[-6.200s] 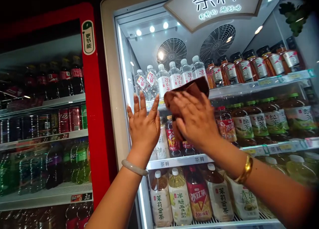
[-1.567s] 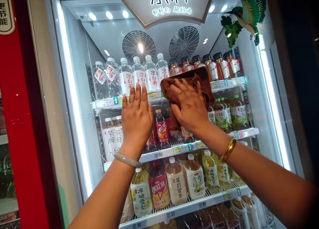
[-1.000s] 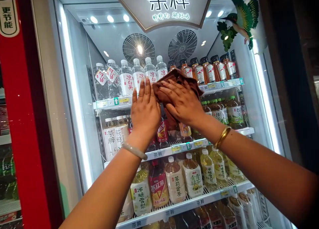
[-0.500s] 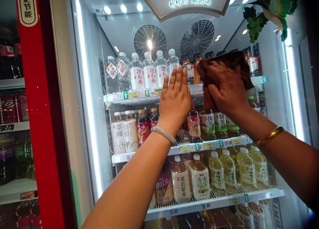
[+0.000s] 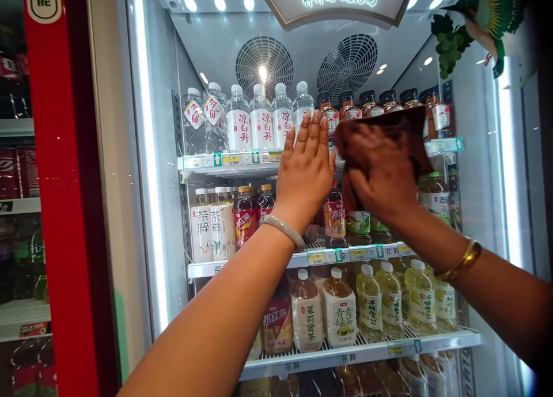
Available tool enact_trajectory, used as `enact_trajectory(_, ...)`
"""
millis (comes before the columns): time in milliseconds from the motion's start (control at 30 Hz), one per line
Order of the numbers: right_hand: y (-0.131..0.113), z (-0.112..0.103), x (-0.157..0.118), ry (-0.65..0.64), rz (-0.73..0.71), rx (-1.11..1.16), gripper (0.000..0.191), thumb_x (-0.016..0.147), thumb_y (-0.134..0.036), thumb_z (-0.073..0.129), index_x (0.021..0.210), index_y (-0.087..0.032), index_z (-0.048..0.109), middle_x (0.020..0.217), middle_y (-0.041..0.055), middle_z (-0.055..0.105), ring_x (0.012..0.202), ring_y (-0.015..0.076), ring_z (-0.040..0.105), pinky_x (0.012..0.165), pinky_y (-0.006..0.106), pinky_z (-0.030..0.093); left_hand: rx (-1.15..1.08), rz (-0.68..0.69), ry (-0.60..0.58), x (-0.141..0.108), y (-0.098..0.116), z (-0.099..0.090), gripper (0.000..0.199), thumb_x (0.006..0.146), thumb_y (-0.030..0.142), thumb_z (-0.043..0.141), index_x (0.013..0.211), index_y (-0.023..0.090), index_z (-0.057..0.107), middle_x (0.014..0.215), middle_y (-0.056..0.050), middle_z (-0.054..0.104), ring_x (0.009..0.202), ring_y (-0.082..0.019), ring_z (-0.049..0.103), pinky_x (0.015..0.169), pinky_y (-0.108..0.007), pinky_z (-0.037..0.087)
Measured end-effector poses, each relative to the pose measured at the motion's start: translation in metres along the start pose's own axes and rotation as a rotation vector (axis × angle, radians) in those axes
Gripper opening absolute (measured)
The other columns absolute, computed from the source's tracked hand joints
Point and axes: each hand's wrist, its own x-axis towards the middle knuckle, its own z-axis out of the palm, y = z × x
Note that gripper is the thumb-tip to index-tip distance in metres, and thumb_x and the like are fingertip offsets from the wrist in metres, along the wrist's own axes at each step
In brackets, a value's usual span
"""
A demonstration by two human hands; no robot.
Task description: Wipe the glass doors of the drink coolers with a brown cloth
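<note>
A lit display fridge (image 5: pixel 106 155) fills most of the view, its glass front between the hands and the drinks. At the left edge stands a red-framed cooler (image 5: pixel 64 212). Inside the fridge, the top shelf (image 5: pixel 242 169), middle shelf (image 5: pixel 298 260) and lower shelf (image 5: pixel 371 351) carry upright bottles, with more beneath. An illuminated sign (image 5: pixel 341 5) hangs across the top, cut off by the upper edge.

A brown cloth (image 5: pixel 415 135) lies in front of the top shelf's right half, under the right hand (image 5: pixel 382 172). That hand is spread over it, palm toward the glass (motion blurs the fingers, so I cannot tell whether they pinch any fabric). The left hand (image 5: pixel 305 172) is bare and flat, fingers straight and close together, just beside the cloth's left side.

A bird decoration (image 5: pixel 492 16) shows at upper right. Clear water bottles (image 5: pixel 282 120) stand behind the left fingertips. Smallest are the bangles: a pale one (image 5: pixel 283 230) on the left wrist, a gold one (image 5: pixel 464 261) on the right.
</note>
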Motion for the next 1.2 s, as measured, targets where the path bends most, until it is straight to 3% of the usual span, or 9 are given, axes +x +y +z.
enact_trajectory(133,0.007,-0.007,0.006,-0.141,-0.197,0.04,0.062,0.091,-0.028,0.053,0.153,-0.03,0.046,0.163,0.0018,0.047,0.154,0.0244,0.039,0.134,0.051,0.016,-0.052,0.005,0.004,0.0,0.0,0.0,0.066,0.101,0.022,0.029,0.164,0.004,0.023,0.175,-0.014,0.021,0.164,-0.025,0.012,0.136,-0.043,0.005)
enact_trajectory(300,0.025,-0.007,-0.005,0.11,0.208,-0.035,0.058,0.093,-0.031,0.05,0.15,-0.024,0.049,0.163,0.0092,0.047,0.154,0.0289,0.038,0.131,0.06,0.017,-0.113,-0.017,0.022,0.0,0.0,-0.001,0.065,0.102,0.024,0.032,0.165,0.01,0.024,0.175,-0.012,0.022,0.164,-0.024,0.013,0.136,-0.045,0.005)
enact_trajectory(500,-0.008,0.0,0.001,-0.108,-0.142,0.032,0.058,0.092,-0.029,0.051,0.15,-0.025,0.048,0.163,0.0036,0.047,0.156,0.0222,0.036,0.134,0.052,0.015,-0.1,0.005,0.002,0.0,-0.001,-0.002,0.068,0.1,0.022,0.035,0.166,0.014,0.022,0.175,-0.009,0.02,0.164,-0.024,0.011,0.136,-0.047,0.007)
enact_trajectory(600,-0.003,-0.003,0.006,-0.044,-0.051,0.039,0.055,0.095,-0.029,0.049,0.15,-0.026,0.049,0.163,0.0034,0.048,0.155,0.0218,0.038,0.134,0.052,0.015,-0.09,-0.011,0.006,-0.001,0.0,-0.001,0.069,0.1,0.023,0.037,0.166,0.012,0.023,0.175,-0.011,0.02,0.164,-0.025,0.012,0.136,-0.047,0.007)
enact_trajectory(700,0.003,-0.001,-0.006,0.072,0.122,0.005,0.056,0.096,-0.03,0.049,0.151,-0.02,0.048,0.164,0.0092,0.045,0.156,0.0267,0.036,0.133,0.058,0.013,-0.053,0.039,0.025,0.0,0.0,-0.001,0.065,0.101,0.022,0.036,0.165,0.021,0.027,0.176,-0.008,0.02,0.164,-0.024,0.011,0.135,-0.049,0.007)
enact_trajectory(767,0.008,0.0,-0.012,0.028,0.06,0.004,0.059,0.094,-0.031,0.05,0.152,-0.018,0.047,0.164,0.0109,0.044,0.156,0.0275,0.035,0.133,0.059,0.013,-0.045,0.104,0.006,0.006,0.002,-0.002,0.066,0.1,0.018,0.034,0.165,0.025,0.029,0.176,-0.004,0.02,0.164,-0.022,0.01,0.135,-0.049,0.004)
enact_trajectory(900,0.035,-0.011,-0.001,-0.114,-0.211,0.061,0.059,0.092,-0.033,0.05,0.149,-0.022,0.05,0.162,0.0071,0.048,0.154,0.0241,0.039,0.133,0.052,0.017,-0.073,0.103,-0.063,0.028,0.019,-0.001,0.066,0.097,0.012,0.031,0.163,0.011,0.031,0.175,-0.009,0.021,0.164,-0.022,0.012,0.136,-0.044,0.004)
enact_trajectory(1100,0.058,-0.015,-0.002,0.028,0.099,0.008,0.061,0.093,-0.03,0.044,0.153,-0.021,0.046,0.163,0.0109,0.046,0.155,0.0282,0.037,0.132,0.059,0.012,-0.151,0.062,-0.051,0.048,0.064,0.019,0.066,0.097,0.012,0.023,0.163,0.005,0.026,0.175,-0.011,0.021,0.163,-0.022,0.013,0.135,-0.043,0.005)
enact_trajectory(1200,0.07,-0.018,-0.003,-0.026,-0.01,0.02,0.062,0.091,-0.031,0.046,0.152,-0.021,0.047,0.162,0.0106,0.048,0.154,0.0269,0.04,0.133,0.056,0.014,-0.146,0.056,-0.022,0.042,0.074,0.03,0.067,0.097,0.013,0.024,0.163,-0.001,0.023,0.174,-0.015,0.022,0.163,-0.023,0.012,0.136,-0.042,0.007)
